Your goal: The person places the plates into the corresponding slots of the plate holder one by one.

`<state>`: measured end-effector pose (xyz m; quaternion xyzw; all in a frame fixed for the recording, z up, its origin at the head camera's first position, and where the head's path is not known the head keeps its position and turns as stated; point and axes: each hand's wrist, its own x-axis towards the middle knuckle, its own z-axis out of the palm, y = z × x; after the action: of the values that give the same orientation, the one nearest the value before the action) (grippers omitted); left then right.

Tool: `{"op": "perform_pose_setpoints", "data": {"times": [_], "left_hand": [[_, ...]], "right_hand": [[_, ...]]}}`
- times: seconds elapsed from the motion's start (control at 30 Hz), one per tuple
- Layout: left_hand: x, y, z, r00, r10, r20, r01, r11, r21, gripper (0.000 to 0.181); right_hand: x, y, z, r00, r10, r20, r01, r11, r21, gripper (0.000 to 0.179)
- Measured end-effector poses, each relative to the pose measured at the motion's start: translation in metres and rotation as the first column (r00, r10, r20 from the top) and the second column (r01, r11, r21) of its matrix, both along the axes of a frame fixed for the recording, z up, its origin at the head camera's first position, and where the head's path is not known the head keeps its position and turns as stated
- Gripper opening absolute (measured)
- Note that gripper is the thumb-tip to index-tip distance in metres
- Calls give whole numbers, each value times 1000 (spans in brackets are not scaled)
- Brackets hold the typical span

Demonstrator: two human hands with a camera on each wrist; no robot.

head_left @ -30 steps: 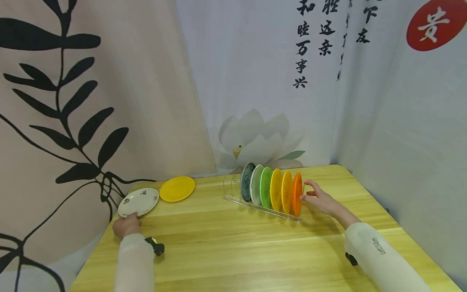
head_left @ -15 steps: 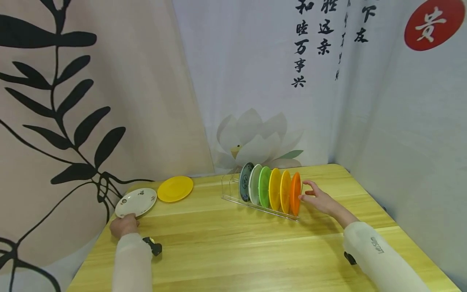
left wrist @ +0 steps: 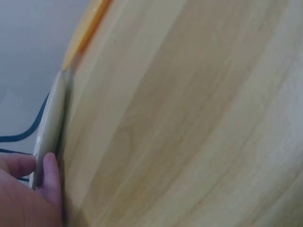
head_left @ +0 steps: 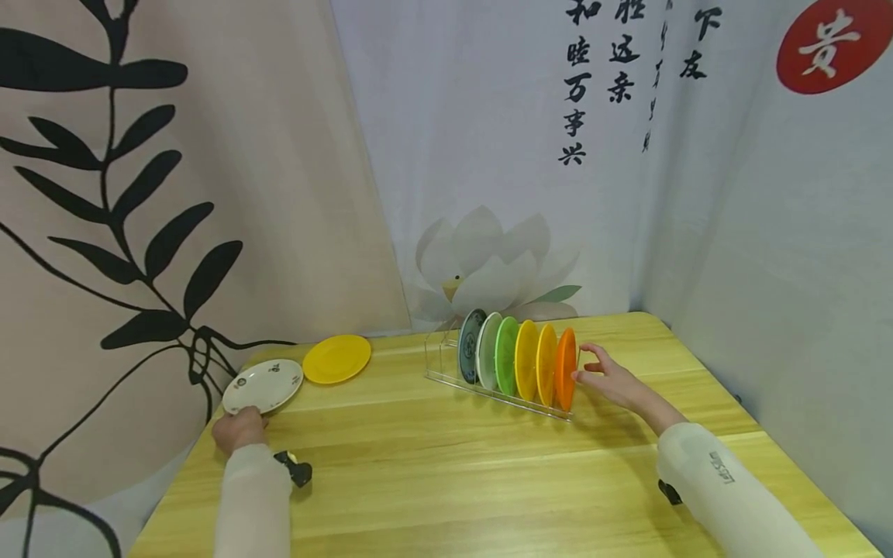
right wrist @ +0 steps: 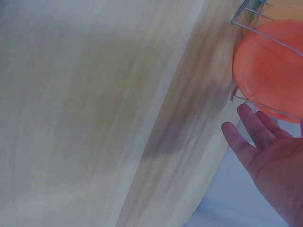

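Note:
My left hand (head_left: 240,431) pinches the near rim of a white plate (head_left: 263,385) with a small printed pattern, at the table's left edge. In the left wrist view, thumb and fingers (left wrist: 51,175) sit on either side of that plate's rim (left wrist: 48,125). On the right, my right hand (head_left: 615,385) reaches to the end of a wire dish rack (head_left: 502,398), beside an upright orange plate (head_left: 566,370). Its fingers (right wrist: 258,127) are spread and only slightly bent in the right wrist view, close to the rack's wire; whether they touch is hard to tell.
A yellow plate (head_left: 338,359) lies flat behind the white one. Upright in the rack stand a dark patterned plate (head_left: 471,346), a pale plate (head_left: 488,352), a green plate (head_left: 507,356) and two yellow-orange plates (head_left: 526,361). Curtains (head_left: 293,194) hang behind the wooden table (head_left: 418,473).

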<state>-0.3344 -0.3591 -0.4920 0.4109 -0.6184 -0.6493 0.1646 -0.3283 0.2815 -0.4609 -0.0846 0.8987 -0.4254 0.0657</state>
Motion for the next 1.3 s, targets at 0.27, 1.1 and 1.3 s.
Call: {"op": "perform_pose_setpoints", "data": {"times": [0.27,1.1,1.3], "left_hand": [[4,3,6,998,49,-50,-47,998,51,54],[17,-1,20,971,66,-230,-13,974,226,81],[22,0,25,962,9,-272,46,980,194,81]], "right_hand": [[0,0,0,1000,4,0,-4,1000,12,74],[4,-1,3,1000,17,-10,-17,1000,19,75],[3,-1,1,1000,24,-15,-24,999,24,75]]}}
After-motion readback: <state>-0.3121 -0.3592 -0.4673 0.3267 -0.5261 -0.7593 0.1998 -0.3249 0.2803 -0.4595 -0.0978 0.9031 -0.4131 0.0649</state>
